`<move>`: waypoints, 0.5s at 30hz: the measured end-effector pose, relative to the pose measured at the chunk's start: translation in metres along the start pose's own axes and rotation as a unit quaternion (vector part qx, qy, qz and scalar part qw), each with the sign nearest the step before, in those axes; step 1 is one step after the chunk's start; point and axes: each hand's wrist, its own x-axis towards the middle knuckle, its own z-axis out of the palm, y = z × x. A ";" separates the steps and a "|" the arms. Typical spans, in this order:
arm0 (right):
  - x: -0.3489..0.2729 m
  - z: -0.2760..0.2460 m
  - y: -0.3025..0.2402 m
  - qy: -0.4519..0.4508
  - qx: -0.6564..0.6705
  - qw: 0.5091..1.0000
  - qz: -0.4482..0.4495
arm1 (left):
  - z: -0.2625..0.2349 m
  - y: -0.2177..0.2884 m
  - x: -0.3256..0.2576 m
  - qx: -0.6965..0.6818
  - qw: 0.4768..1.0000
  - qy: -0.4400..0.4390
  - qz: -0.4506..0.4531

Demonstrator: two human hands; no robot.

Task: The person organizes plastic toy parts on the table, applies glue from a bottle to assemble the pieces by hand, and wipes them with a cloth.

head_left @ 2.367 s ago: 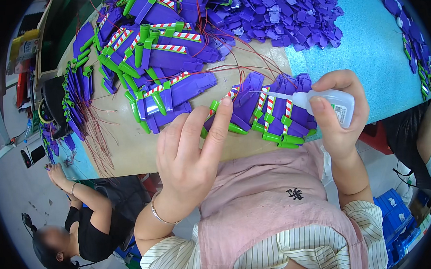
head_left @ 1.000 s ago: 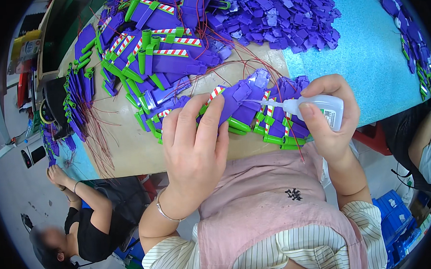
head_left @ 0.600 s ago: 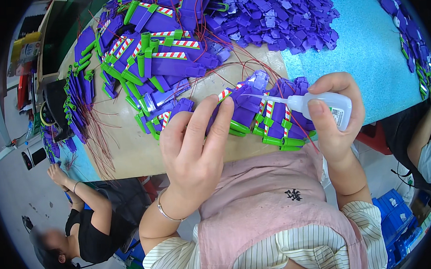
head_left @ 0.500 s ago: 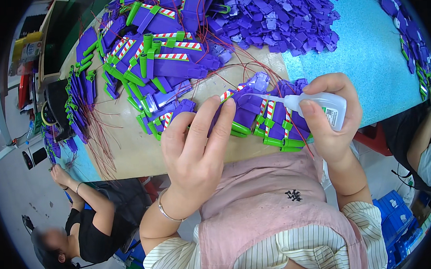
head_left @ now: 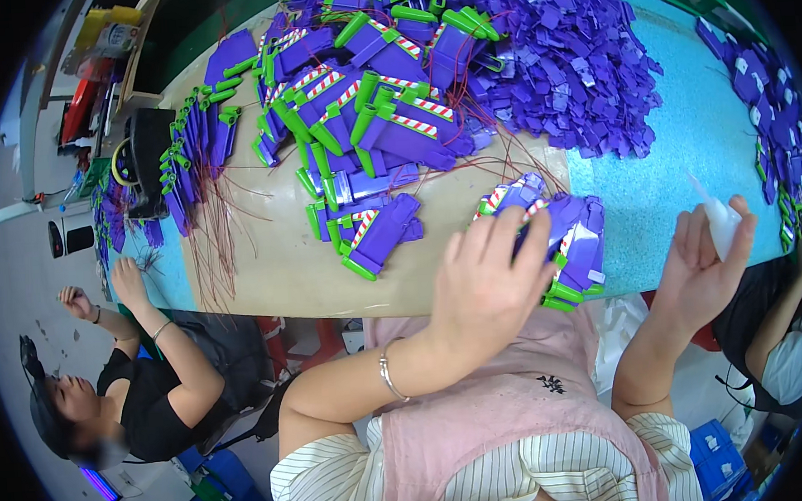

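Bottle point(head_left: 724, 226), whitish with a slender nozzle, is pointing its tip up and toward the far side in the head view I am watching from afar; the right hand point(head_left: 702, 257) is holding it between thumb and bent fingers, at the right, by the near edge of the table point(head_left: 649, 224). I am judging it light and squeezable, the nozzle being its weak part, so I am favouring a hold on the body. The left hand point(head_left: 494, 286) is arching, half open, over striped purple panels point(head_left: 589, 257) right of the middle; its fingertips are partly hidden, so I cannot tell whether they are gripping or only touching. I am taking the panels for light, stiff, rather slick plastic, best held by their broad edges, while thin red wires point(head_left: 212, 242) at the left are looking easily snagged. For writing, I am making out a black stitched mark point(head_left: 551, 385) on the pink apron point(head_left: 456, 443), and finding no legible label on the bottle.
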 end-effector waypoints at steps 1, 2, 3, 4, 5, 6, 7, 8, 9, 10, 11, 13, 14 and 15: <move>0.001 -0.001 -0.003 -0.003 0.000 1.000 -0.001 | -0.003 0.000 0.002 0.000 1.000 0.003 0.000; 0.001 -0.001 -0.005 -0.012 0.002 1.000 0.000 | -0.007 -0.004 0.005 0.020 0.999 0.016 0.026; 0.001 -0.002 -0.008 -0.017 0.003 1.000 -0.001 | -0.011 -0.008 0.010 0.039 0.997 0.028 0.054; 0.000 -0.003 -0.008 -0.016 0.001 1.000 -0.002 | -0.019 -0.021 0.016 0.072 0.994 0.053 0.065; -0.002 -0.004 -0.006 -0.009 -0.021 1.000 -0.002 | -0.025 -0.036 0.022 0.140 0.982 0.101 0.075; -0.005 -0.004 -0.003 0.001 -0.048 0.999 -0.005 | -0.028 -0.054 0.027 0.202 0.964 0.147 0.087; -0.008 -0.001 0.001 0.027 -0.086 0.996 -0.005 | -0.039 -0.060 0.038 0.254 0.960 0.099 0.059; -0.009 0.002 0.002 0.020 -0.100 0.995 0.012 | -0.046 -0.073 0.042 0.300 0.947 0.075 0.084; -0.011 0.005 0.004 0.009 -0.110 0.993 0.033 | -0.050 -0.085 0.043 0.286 0.951 0.063 0.098; -0.013 0.005 0.008 0.022 -0.120 0.991 0.050 | -0.052 -0.095 0.042 0.268 0.955 0.050 0.114; -0.015 0.007 0.010 0.017 -0.133 0.989 0.066 | -0.055 -0.099 0.041 0.311 0.939 0.050 0.135; -0.018 0.010 0.014 0.018 -0.161 0.982 0.093 | -0.062 -0.098 0.039 0.297 0.947 0.020 0.123; -0.020 0.014 0.017 0.024 -0.188 0.977 0.099 | -0.065 -0.096 0.040 0.292 0.948 0.019 0.126; -0.022 0.017 0.019 0.031 -0.217 0.970 0.104 | -0.067 -0.090 0.037 0.258 0.961 0.020 0.100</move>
